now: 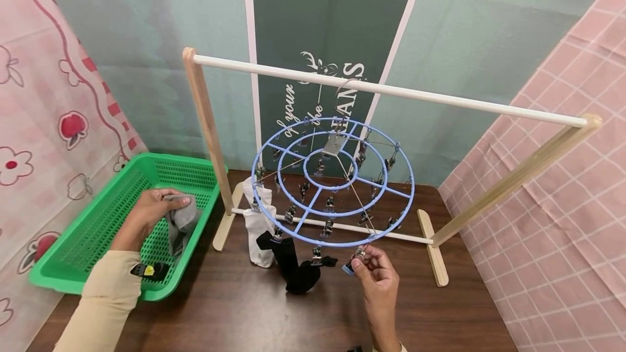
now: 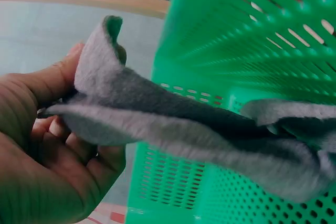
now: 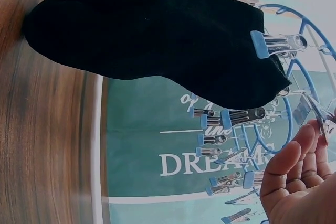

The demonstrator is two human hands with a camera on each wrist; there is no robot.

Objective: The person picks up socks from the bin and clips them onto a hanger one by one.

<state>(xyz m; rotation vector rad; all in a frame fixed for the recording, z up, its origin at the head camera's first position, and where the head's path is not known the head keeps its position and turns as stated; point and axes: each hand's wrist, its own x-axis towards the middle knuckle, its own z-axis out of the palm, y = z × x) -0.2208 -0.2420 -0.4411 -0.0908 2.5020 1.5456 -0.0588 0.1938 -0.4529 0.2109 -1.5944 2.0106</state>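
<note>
A grey sock (image 1: 183, 217) is pinched in my left hand (image 1: 152, 212) above the green basket (image 1: 58, 257); in the left wrist view the grey cloth (image 2: 157, 129) droops into the basket. My right hand (image 1: 379, 278) pinches a metal clip (image 1: 360, 254) at the near edge of the blue round clip hanger (image 1: 332, 244). Beside that hand, black socks (image 1: 305, 277) hang from clips, and in the right wrist view one black sock (image 3: 147, 30) is held by a blue-tipped clip (image 3: 273, 44). White socks (image 1: 259, 227) hang further left on the hanger.
The hanger hooks over a white rod (image 1: 391, 90) on a wooden stand (image 1: 207, 124). Its feet (image 1: 432, 249) stand on the brown table (image 1: 235, 308). Many loose clips dangle from the rings. Cloth backdrops (image 1: 548, 205) enclose the sides and back.
</note>
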